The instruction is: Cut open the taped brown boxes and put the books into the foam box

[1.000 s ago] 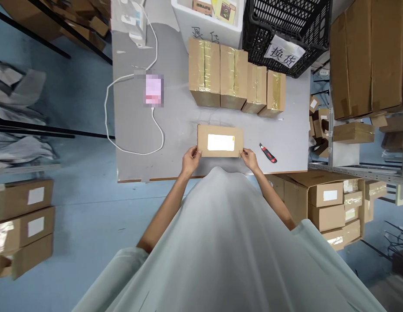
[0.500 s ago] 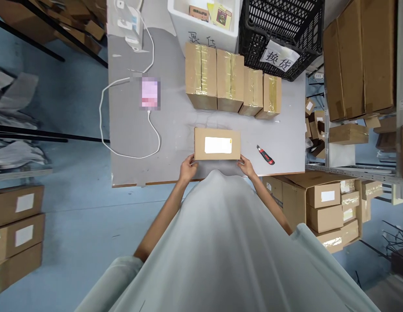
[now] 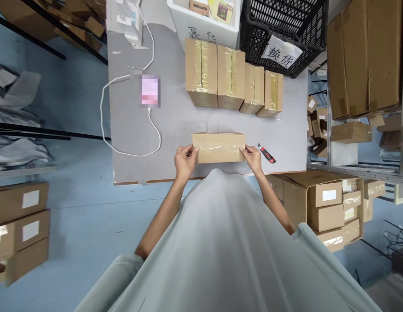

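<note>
A brown cardboard box point(image 3: 219, 142) is between my hands near the front edge of the table. A strip of clear tape runs along the seam of the side facing me. My left hand point(image 3: 185, 160) grips the box's left end, thumb on the near face. At the right end, my right hand point(image 3: 252, 158) holds it the same way with bent fingers. Just beyond my right hand lies a red and black utility knife point(image 3: 267, 154). Whether the box touches the tabletop is hard to make out.
Behind the box stand several taped cartons point(image 3: 201, 73) in a row. Further back are a white bin point(image 3: 208, 32) and a black plastic crate point(image 3: 282, 30). A phone-like device point(image 3: 150, 90) with a white cable point(image 3: 129, 154) lies on the grey table point(image 3: 175, 117). Boxes fill the right side.
The box has been tipped, so its white label is out of sight and a taped seam faces up toward me. Both hands moved up along its ends.
</note>
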A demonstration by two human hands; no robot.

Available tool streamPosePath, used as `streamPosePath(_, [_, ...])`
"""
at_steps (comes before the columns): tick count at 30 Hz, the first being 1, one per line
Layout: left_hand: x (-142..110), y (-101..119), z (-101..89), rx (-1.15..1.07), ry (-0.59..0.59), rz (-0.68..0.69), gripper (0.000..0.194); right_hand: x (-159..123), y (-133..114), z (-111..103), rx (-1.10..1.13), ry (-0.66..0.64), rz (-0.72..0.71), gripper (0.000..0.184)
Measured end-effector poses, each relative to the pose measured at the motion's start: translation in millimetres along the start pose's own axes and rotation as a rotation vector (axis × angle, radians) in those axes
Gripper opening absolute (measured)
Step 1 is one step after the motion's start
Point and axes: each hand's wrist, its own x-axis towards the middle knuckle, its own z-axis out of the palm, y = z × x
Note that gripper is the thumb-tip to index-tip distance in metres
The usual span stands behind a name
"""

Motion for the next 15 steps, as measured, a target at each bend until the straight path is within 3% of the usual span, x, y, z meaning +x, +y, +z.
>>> streamPosePath(9, [20,-12,15.7,-0.031,0.024,-0.102,0.046,17,8,25,-0.026,0.048,0.067,0.074])
streamPosePath(12, [30,-14,20.6,-0.096,0.008,-0.124,0.049,30,10,24,0.000,0.031,0.045,0.069])
streamPosePath(15, [35,-19,23.4,-0.175,-0.038,-0.242,0.058,37,16,13,0.054,0.010,0.034,0.067])
